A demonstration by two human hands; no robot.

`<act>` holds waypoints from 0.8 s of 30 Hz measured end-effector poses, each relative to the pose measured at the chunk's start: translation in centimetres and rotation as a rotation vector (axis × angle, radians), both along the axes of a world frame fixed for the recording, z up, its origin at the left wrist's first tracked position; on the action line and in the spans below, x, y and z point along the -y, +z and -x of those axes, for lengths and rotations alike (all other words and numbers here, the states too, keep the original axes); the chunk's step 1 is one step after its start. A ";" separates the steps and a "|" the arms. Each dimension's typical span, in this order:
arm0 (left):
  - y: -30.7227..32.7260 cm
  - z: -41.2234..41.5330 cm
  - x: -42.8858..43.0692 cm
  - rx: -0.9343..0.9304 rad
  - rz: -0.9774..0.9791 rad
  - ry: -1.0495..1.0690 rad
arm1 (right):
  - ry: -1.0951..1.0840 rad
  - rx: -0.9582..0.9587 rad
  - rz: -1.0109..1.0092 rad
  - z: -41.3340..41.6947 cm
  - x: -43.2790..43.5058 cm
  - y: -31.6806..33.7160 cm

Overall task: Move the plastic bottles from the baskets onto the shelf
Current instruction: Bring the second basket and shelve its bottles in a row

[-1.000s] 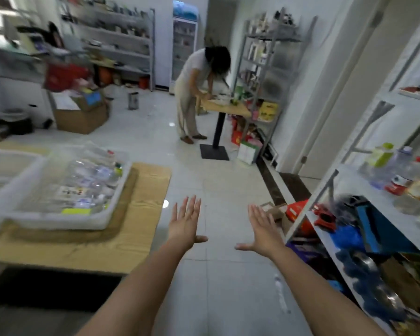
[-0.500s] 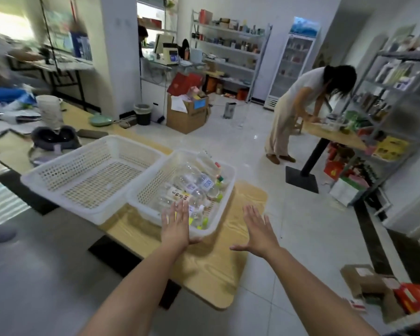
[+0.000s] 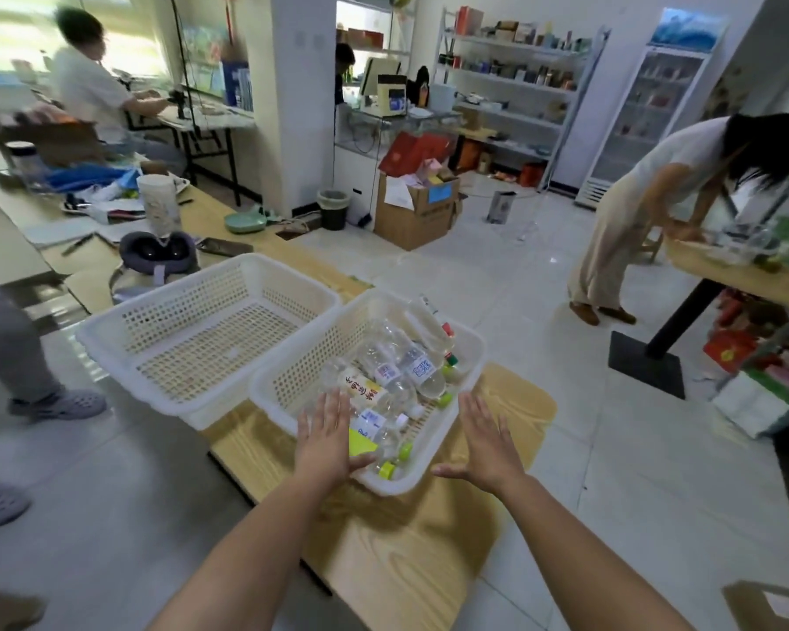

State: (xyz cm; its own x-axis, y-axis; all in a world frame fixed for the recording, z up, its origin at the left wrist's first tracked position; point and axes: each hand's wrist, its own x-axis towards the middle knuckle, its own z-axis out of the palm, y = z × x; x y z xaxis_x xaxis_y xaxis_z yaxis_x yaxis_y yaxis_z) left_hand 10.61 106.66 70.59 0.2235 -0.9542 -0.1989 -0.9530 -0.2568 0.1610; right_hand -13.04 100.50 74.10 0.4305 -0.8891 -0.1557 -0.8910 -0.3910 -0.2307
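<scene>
Standing right by the person here. Closest to me are both bare forearms stretched out over the light wood-grain table (image 3: 397, 562). Left hand (image 3: 326, 441) is flat, palm down, fingers straight and a little fanned, sitting over the near-left corner of the white perforated plastic basket (image 3: 283, 389). It overlaps a bottle with a yellow-green label (image 3: 363, 441), but I honestly can't tell if it's touching it. It's not gripping anything. Right hand (image 3: 486, 441) is the same deal: fingers straight and spread, thumb out, holding nothing. It's just beside the basket's near-right rim, over the tabletop.

The clear plastic bottles (image 3: 411, 366) are all in that basket, lying on their sides in a jumble, some with green caps, a couple with red. Touching its left side is a second white perforated basket (image 3: 210, 289).

Further out, off to the left, someone's grey trouser leg and grey clog (image 3: 60, 403) are on the tiled floor. Past the baskets there's a brown cardboard box (image 3: 413, 211) stuffed with papers, next to a small dark bin (image 3: 333, 207). To the right, a person in light clothes (image 3: 634, 211) bends over another wooden table. At the back wall there's a metal shelving rack (image 3: 511, 70) and a glass-door fridge (image 3: 652, 107), and far left a person sitting at a desk (image 3: 92, 84).
</scene>
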 end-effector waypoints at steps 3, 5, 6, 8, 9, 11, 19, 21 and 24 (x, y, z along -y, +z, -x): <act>-0.7 -0.1 1.8 0.016 -0.019 0.073 | 0.043 0.002 -0.015 0.2 3.7 -0.5; -1.4 -0.3 3.2 0.006 -0.039 0.121 | 0.074 -0.007 -0.033 0.3 6.3 -0.9; -1.9 -0.3 3.8 -0.003 -0.047 0.141 | 0.090 -0.014 -0.040 0.4 7.6 -1.2; -2.9 0.1 4.6 -0.003 -0.060 0.177 | 0.124 -0.023 -0.063 0.3 9.6 -2.0; -3.3 0.3 4.8 0.013 -0.059 0.196 | 0.145 -0.025 -0.082 0.1 10.5 -2.4; -3.9 0.3 5.4 0.048 -0.064 0.217 | 0.194 -0.052 -0.144 -0.4 12.1 -3.0; -4.5 -0.5 7.0 0.094 -0.060 0.202 | 0.278 -0.128 -0.314 -2.2 17.3 -4.2; -4.5 -0.8 7.2 0.080 -0.036 0.206 | 0.199 -0.041 -0.316 -3.1 18.2 -3.8; -4.5 -1.1 7.5 0.067 -0.012 0.222 | 0.127 0.053 -0.320 -4.5 20.1 -3.7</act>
State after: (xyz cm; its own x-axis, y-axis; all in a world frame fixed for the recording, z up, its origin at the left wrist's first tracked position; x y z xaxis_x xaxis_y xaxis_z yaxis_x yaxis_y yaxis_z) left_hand 11.72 99.16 66.09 0.4406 -0.8778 -0.1879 -0.8813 -0.4628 0.0952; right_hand -8.55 80.42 70.43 0.5496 -0.7375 -0.3926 -0.8234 -0.3985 -0.4040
